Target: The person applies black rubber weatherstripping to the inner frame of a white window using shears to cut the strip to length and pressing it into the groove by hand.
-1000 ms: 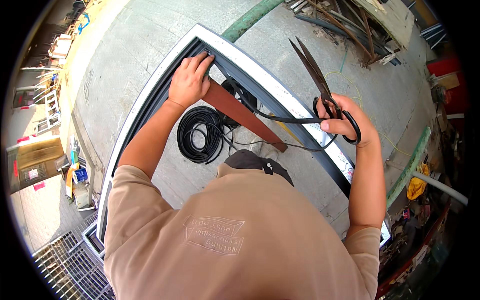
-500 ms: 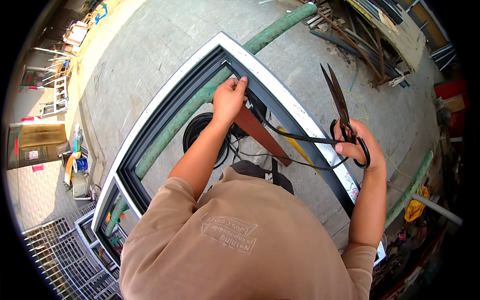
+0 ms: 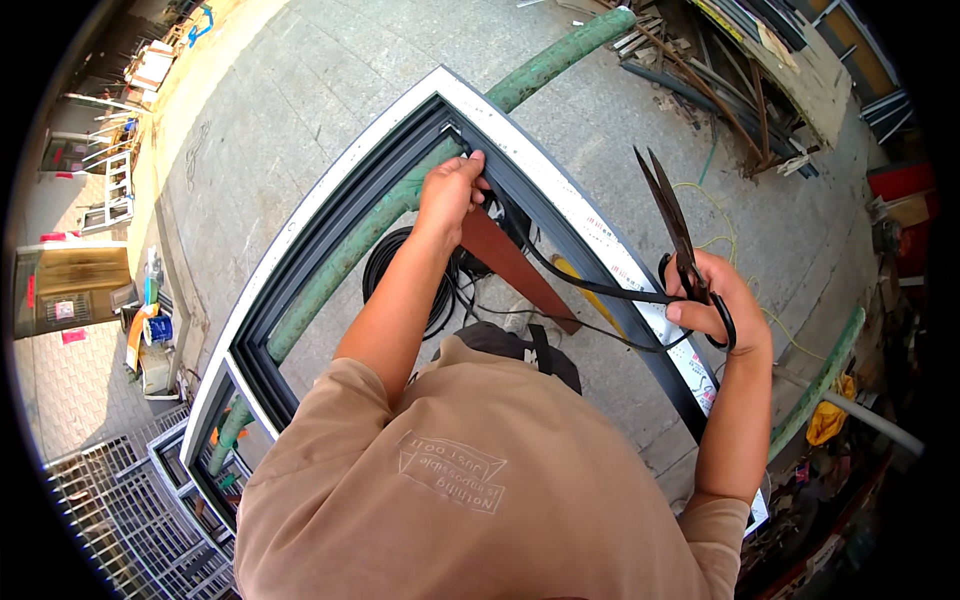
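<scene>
A large window frame, white on its face and dark grey along its inner channels, lies before me. Near its far corner, my left hand pinches a black rubber sealing strip against the inner edge. From there the strip runs loosely across to my right hand, which grips large dark scissors by the handles, blades pointing up and away. The strip passes by the right thumb and fingers, then loops back toward a black coil on the ground, seen through the frame opening.
Green pipes run beneath the frame. A reddish-brown board and a yellow piece show below the opening. Scrap metal and wood lie at far right, metal grilles at near left.
My left hand has shifted slightly left, its fingers curling lower at the frame's inner edge. The right hand and scissors have moved slightly left, and the strip sags more.
</scene>
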Tool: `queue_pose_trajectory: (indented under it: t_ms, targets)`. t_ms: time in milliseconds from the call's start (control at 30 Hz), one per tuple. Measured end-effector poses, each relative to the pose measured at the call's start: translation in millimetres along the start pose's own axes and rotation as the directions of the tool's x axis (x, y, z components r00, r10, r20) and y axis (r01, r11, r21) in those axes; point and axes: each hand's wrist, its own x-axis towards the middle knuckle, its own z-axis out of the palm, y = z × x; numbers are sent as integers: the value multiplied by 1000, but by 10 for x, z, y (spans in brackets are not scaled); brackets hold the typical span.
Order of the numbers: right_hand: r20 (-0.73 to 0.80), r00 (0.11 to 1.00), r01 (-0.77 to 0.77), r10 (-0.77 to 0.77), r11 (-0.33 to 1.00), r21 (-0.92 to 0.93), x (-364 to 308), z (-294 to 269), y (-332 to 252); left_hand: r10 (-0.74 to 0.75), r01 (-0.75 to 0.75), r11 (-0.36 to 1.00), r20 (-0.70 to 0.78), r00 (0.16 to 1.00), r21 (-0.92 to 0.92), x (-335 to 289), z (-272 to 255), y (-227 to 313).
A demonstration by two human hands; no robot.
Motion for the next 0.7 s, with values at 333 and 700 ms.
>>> queue_pose_trajectory:
  t_ms: [333,700]
  targets:
    - [1,1000,-23,23,1000,-11,-2,30,-73,-107,114,973,42,993,-199,-160,-16,25]
    - [14,999,-38,38,999,-15,-16,30,-95,-22,23,983,7,1000,-180,13,43,-59]
